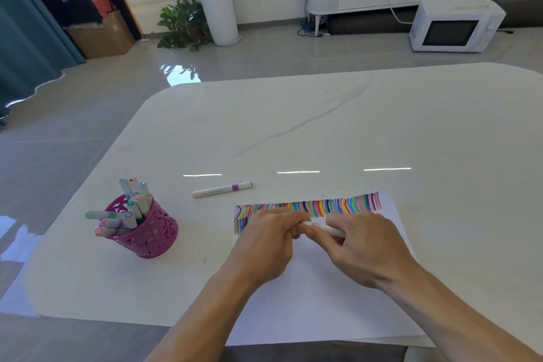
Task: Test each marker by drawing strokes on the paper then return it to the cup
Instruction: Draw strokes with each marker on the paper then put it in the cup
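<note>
A white marker (321,227) with a pale pink band lies level between both hands, just above the white paper (323,303). My left hand (270,244) grips its left end and my right hand (361,247) grips its body. Rows of coloured strokes (311,207) run along the paper's far edge and down its left side. At the left stands a magenta cut-out cup (152,232) with several markers sticking out of it. One more white marker (222,189), with a purple band, lies loose on the table beyond the paper.
The white marble table (323,126) has rounded corners, and its left edge runs close to the cup. Beyond it, on the grey floor, are potted plants (188,23), a white microwave (455,26), and boxes at the left.
</note>
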Tool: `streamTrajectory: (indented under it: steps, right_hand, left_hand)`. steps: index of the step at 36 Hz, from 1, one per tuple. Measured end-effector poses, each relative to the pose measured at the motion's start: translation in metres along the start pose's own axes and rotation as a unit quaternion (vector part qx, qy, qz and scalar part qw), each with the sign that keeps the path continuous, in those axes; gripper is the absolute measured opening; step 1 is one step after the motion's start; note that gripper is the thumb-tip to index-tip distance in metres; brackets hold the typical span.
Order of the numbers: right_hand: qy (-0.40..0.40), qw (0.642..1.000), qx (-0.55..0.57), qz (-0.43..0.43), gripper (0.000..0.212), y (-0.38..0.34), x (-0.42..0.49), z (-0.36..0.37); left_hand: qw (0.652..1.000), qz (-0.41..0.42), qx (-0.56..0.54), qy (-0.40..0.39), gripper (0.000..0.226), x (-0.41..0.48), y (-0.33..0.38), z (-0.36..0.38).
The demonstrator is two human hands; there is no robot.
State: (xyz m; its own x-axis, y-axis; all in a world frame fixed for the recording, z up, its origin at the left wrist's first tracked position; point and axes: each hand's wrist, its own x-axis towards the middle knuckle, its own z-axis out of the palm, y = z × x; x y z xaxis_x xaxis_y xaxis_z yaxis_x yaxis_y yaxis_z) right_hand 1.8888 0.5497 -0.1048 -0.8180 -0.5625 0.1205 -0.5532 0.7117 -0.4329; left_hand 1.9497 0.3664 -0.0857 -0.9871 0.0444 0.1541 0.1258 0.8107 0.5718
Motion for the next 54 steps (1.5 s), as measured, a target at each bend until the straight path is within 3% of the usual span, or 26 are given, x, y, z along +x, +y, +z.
streamTrajectory:
  steps: [9, 14, 19, 24, 27, 30, 33, 37, 41, 45, 48, 52, 54]
  right_hand:
    - [-0.015, 1.000, 0.005, 0.008, 0.072, 0.000, 0.000, 0.002]
    - [0.014, 0.996, 0.022, 0.084, 0.074, 0.020, 0.006, -0.011]
    - [0.006, 0.994, 0.046, 0.104, 0.068, 0.024, 0.003, -0.009]
    - [-0.015, 0.989, 0.096, 0.114, 0.060, 0.017, 0.008, -0.004]
    - [-0.026, 0.979, 0.168, 0.109, 0.050, 0.017, 0.011, -0.002]
    - [-0.030, 0.968, 0.223, 0.108, 0.021, 0.017, 0.012, -0.002]
    - [-0.023, 0.959, 0.267, 0.096, 0.046, 0.019, 0.012, -0.002]
    - [-0.007, 0.917, 0.382, 0.116, 0.040, 0.016, 0.013, -0.002]
    - [-0.028, 0.889, 0.439, 0.127, 0.052, 0.016, 0.013, -0.002]
    - [-0.010, 0.907, 0.401, 0.128, 0.028, 0.017, 0.013, 0.005]
    - [-0.002, 0.900, 0.416, 0.131, 0.011, 0.016, 0.013, 0.007]
    - [0.001, 0.867, 0.474, 0.154, 0.027, 0.011, 0.013, 0.007]
    - [0.010, 0.861, 0.483, 0.159, 0.023, 0.010, 0.013, 0.010]
  left_hand:
    - [1.000, 0.002, 0.006, 0.004, 0.030, -0.001, -0.003, 0.000]
    - [0.998, -0.021, -0.001, 0.062, 0.019, 0.000, -0.015, -0.015]
    - [0.998, -0.056, 0.013, 0.002, 0.021, -0.005, -0.024, -0.010]
    - [0.998, -0.045, 0.039, -0.007, 0.021, -0.005, -0.029, -0.005]
    - [0.998, -0.047, 0.047, -0.009, 0.023, -0.005, -0.029, -0.002]
    - [0.998, -0.047, 0.041, -0.021, 0.024, -0.004, -0.029, 0.001]
    - [0.998, -0.044, 0.035, -0.028, 0.026, -0.004, -0.030, 0.004]
    - [0.998, -0.037, 0.025, -0.042, 0.027, -0.005, -0.031, 0.008]
    - [0.998, -0.034, 0.027, -0.046, 0.028, -0.005, -0.031, 0.013]
    - [0.998, -0.037, 0.028, -0.051, 0.026, -0.006, -0.030, 0.018]
    - [0.997, -0.038, 0.032, -0.064, 0.025, -0.007, -0.029, 0.020]
    - [0.996, -0.044, 0.029, -0.072, 0.024, -0.008, -0.029, 0.020]
    - [0.995, -0.045, 0.025, -0.080, 0.024, -0.007, -0.030, 0.018]
